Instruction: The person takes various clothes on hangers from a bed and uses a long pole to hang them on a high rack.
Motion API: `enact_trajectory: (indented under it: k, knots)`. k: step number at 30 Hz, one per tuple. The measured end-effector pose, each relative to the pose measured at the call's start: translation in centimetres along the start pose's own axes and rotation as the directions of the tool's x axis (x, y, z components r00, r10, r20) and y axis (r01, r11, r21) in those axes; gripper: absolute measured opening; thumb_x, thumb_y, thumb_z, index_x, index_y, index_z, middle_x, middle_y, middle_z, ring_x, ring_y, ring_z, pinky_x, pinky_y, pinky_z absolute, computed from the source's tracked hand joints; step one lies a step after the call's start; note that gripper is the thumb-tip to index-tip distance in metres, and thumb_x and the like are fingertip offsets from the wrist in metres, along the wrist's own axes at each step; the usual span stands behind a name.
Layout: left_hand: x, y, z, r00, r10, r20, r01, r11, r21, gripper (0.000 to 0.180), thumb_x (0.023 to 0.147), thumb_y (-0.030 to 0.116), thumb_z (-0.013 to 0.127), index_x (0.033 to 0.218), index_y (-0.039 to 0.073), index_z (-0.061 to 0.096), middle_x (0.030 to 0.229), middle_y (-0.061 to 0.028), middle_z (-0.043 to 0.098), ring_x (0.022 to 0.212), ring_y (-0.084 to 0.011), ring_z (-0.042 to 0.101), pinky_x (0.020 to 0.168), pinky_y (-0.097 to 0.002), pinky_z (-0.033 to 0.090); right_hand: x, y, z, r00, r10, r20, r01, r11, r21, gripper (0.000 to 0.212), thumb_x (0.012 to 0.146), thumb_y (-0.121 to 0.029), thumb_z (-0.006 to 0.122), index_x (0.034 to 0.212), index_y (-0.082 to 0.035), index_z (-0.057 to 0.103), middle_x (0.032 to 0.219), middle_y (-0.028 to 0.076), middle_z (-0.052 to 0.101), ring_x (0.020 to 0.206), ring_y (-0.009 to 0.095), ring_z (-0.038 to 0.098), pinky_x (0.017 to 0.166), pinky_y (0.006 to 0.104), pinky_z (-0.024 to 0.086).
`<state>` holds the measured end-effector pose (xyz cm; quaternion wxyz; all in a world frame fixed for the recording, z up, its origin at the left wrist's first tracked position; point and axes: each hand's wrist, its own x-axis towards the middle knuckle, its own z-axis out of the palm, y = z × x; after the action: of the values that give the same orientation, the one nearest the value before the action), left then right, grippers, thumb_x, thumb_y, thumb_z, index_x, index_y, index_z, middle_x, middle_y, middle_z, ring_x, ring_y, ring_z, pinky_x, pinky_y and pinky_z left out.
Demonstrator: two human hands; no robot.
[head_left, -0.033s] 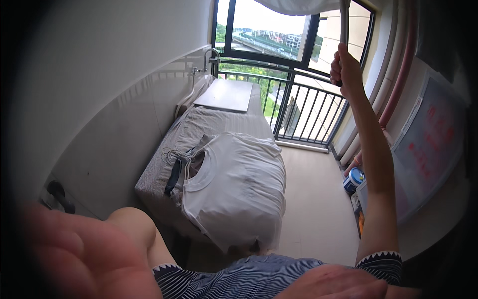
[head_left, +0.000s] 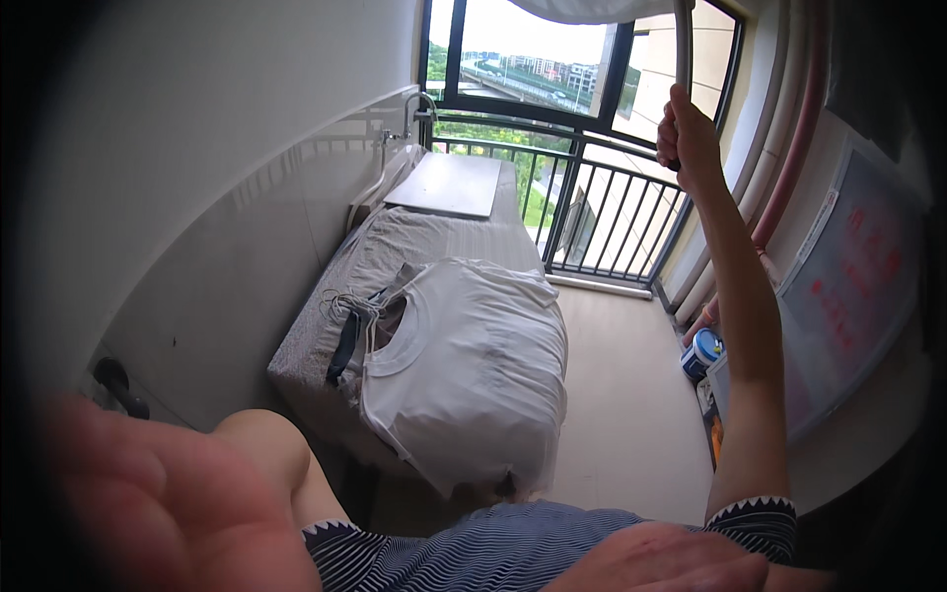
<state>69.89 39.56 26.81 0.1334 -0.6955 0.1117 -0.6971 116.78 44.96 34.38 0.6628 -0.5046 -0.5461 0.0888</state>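
Observation:
My right arm reaches up at the right, and my right hand (head_left: 688, 143) is closed round the lower end of a slim pale pole (head_left: 683, 49). The pole runs up past the top edge, beside a hanging white cloth (head_left: 592, 10); whether they touch cannot be told. At the lower left my left hand (head_left: 178, 503) looms large and blurred close to the camera, its palm side showing and its fingers out of sight. In front of me a white T-shirt (head_left: 473, 365) lies spread over a fabric-covered surface (head_left: 306, 345). Several thin hangers (head_left: 347, 306) and a dark strip stick out at its neck.
A white board (head_left: 444, 185) lies beyond the shirt, near a wall tap (head_left: 424, 105). A dark railing (head_left: 612, 212) and windows close off the far end. Right are pipes (head_left: 794, 148), a blue-lidded bucket (head_left: 702, 352) and a translucent panel (head_left: 843, 286) with red marks.

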Motion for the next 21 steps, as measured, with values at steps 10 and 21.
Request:
enact_trajectory:
  k: [10,21]
  knots:
    - [-0.2,-1.7,5.7,0.996,-0.087,0.03,0.088,0.996,-0.003,0.041,0.087,0.021,0.038,0.124,0.002,0.037,0.089,-0.0195,0.053,0.068,-0.0213,0.048,0.058,-0.029,0.04,-2.5,2.1,-0.1,0.999,0.02,0.051,-0.021,1.0,0.005,0.034,0.085,-0.038,0.048,0.064,-0.012,0.041,0.044,-0.005,0.032,0.034,0.005,0.03,0.031,0.0206,0.026]
    - [-21.7,-9.1,11.8,0.403,-0.915,-0.007,0.899,0.395,0.19,0.013,0.075,0.006,0.061,0.088,0.005,0.064,0.064,-0.0004,0.057,0.055,-0.0057,0.05,0.051,-0.0199,0.041,-13.1,9.0,2.5,0.902,0.127,0.412,-0.192,0.974,0.122,0.019,0.085,-0.022,0.055,0.08,-0.004,0.052,0.053,0.001,0.048,0.042,0.008,0.048,0.043,0.0221,0.044]
